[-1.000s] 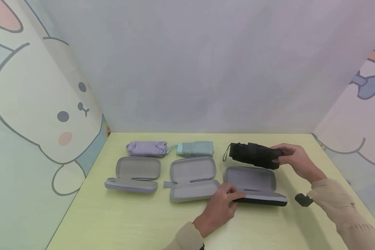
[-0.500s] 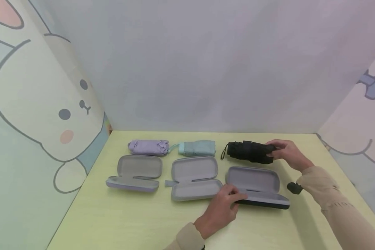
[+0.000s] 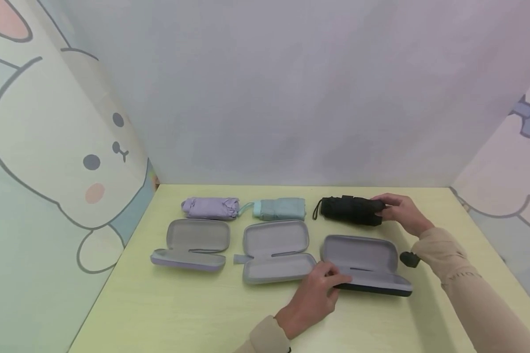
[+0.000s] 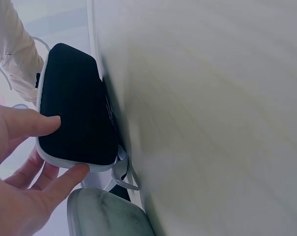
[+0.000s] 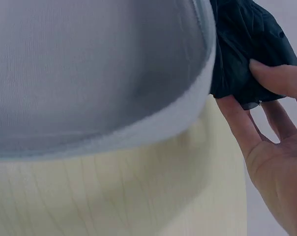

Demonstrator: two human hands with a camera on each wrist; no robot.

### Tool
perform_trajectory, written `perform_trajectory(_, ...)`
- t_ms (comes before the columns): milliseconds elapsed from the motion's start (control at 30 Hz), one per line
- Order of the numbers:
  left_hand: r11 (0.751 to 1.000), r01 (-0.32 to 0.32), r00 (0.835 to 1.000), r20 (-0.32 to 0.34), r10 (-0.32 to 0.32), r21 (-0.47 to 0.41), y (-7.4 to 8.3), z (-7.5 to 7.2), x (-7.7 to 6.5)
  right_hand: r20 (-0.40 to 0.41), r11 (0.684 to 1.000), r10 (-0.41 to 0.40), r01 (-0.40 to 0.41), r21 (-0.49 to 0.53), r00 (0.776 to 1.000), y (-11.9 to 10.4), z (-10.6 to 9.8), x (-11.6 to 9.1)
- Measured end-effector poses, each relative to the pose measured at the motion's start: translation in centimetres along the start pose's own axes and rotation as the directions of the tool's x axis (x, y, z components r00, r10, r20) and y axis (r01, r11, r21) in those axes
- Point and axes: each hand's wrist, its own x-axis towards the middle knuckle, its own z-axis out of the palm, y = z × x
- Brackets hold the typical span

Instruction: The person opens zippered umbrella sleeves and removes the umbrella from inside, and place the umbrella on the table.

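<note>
A black folded umbrella [image 3: 350,210] with a wrist loop lies lengthwise near the back right of the table. My right hand [image 3: 402,212] grips its right end between thumb and fingers; the right wrist view shows the gathered black cloth [image 5: 247,49] in that grip. In front of it stands an unfolded case [image 3: 359,252], black outside and grey inside. My left hand [image 3: 311,296] pinches the left end of the case's front half. From the left wrist, the black outer shell [image 4: 77,108] appears tilted, with the thumb on it and a fingertip at its rim.
Left of the black case lie an open case with a grey lining [image 3: 276,240] and an open lilac case [image 3: 196,238]. Behind them are a pale green folded umbrella [image 3: 280,209] and a lilac one [image 3: 212,208]. A wall [image 3: 291,98] closes the back.
My right hand has moved left, lowering the black umbrella and bringing it level behind the case. The left hand keeps its hold on the case's front half.
</note>
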Motion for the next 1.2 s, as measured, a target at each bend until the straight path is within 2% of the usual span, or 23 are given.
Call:
perform_trajectory(267, 1.0, -0.009, 1.0, 0.006, 0.009, 0.015, 0.2, 0.0, -0.1, -0.022, 0.992, -0.029, 0.026, -0.126, 0.999, 0.1, 0.8, -0.1)
perform_trajectory(433, 1.0, -0.013, 1.0, 0.008, 0.013, 0.013, 0.3, -0.1, -0.1, -0.03, 0.982, 0.011, -0.016, -0.187, 0.999, 0.1, 1.0, -0.3)
perform_trajectory(567, 1.0, -0.021, 1.0, 0.016, 0.021, 0.015, 0.3, -0.2, -0.1, 0.002, 0.979, 0.041, -0.039, -0.201, 0.999, 0.0, 1.0, -0.4)
perform_trajectory(833, 1.0, -0.008, 0.998, 0.069, 0.007, 0.01, 0.3, -0.6, 0.3, 0.028, 0.969, 0.087, -0.079, -0.233, 0.996, -0.8, 0.9, -0.8)
perform_trajectory(967, 1.0, 0.017, 0.996, 0.083, -0.016, -0.009, 0.0, -1.3, 0.6, 0.033, 0.954, 0.112, -0.099, -0.282, 0.993, -1.2, 0.7, -1.3)
perform_trajectory(1200, 0.997, 0.036, 0.999, 0.017, -0.037, 0.061, -1.3, -4.0, 1.1, 0.02, 0.915, 0.102, -0.086, -0.394, 0.995, -1.3, 0.2, -2.8)
